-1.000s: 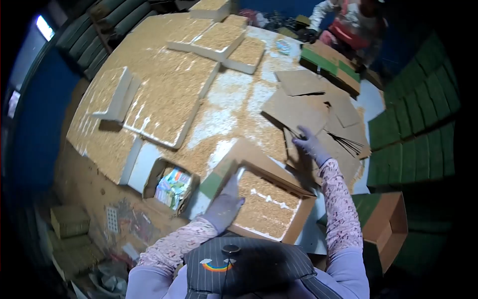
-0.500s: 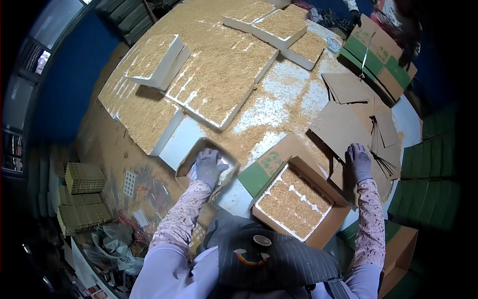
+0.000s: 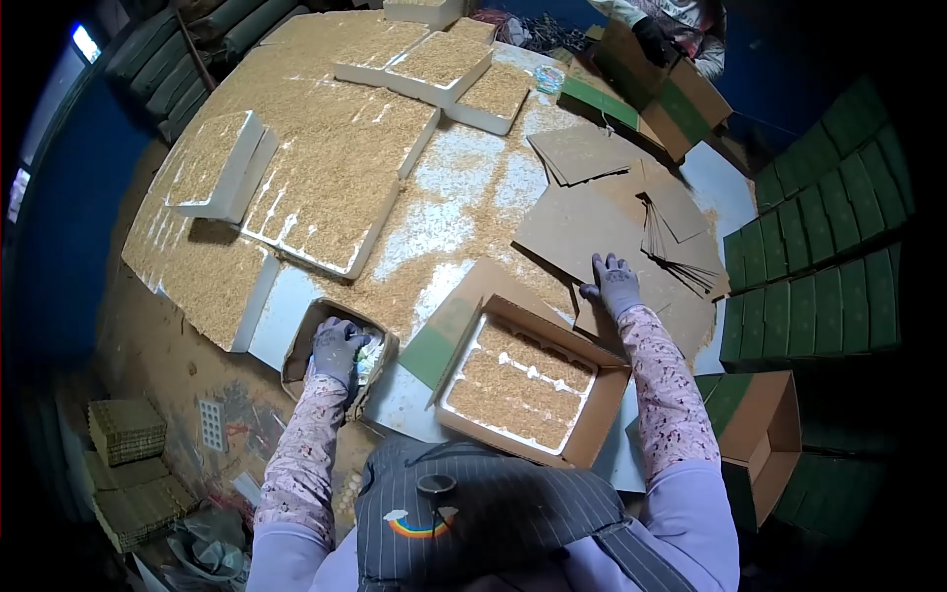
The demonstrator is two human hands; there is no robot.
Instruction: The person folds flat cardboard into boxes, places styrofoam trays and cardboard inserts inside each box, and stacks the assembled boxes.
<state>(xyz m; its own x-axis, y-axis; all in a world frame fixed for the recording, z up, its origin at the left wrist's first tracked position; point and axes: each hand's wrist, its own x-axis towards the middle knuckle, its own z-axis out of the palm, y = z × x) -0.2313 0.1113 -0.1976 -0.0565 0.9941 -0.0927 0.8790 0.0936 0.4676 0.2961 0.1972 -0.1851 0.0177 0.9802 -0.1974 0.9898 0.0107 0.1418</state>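
My left hand [image 3: 336,351], in a grey-purple glove, reaches into a small open cardboard box [image 3: 388,370]. Its fingers curl down among white packets or papers [image 3: 369,357]; what they grip is hidden. My right hand [image 3: 616,285], gloved alike, lies with fingers spread on flat brown cardboard sheets [image 3: 577,225]. Between my arms sits an open carton [image 3: 610,419] with a green flap. Inside it, a white foam tray [image 3: 456,410] is filled with golden-brown, grain-like material [image 3: 518,390].
Foam trays [image 3: 340,187] of the same material cover the table's left and back. Across the table, a person's dark-gloved hand [image 3: 651,41] is at a green-brown carton [image 3: 681,109]. Green boxes [image 3: 819,286] are stacked at right. An open carton [image 3: 760,434] stands by my right arm.
The view has shifted, so the table appears further left. My left hand stays in the small box and my right hand on the cardboard sheets. The other person's carton has been turned.
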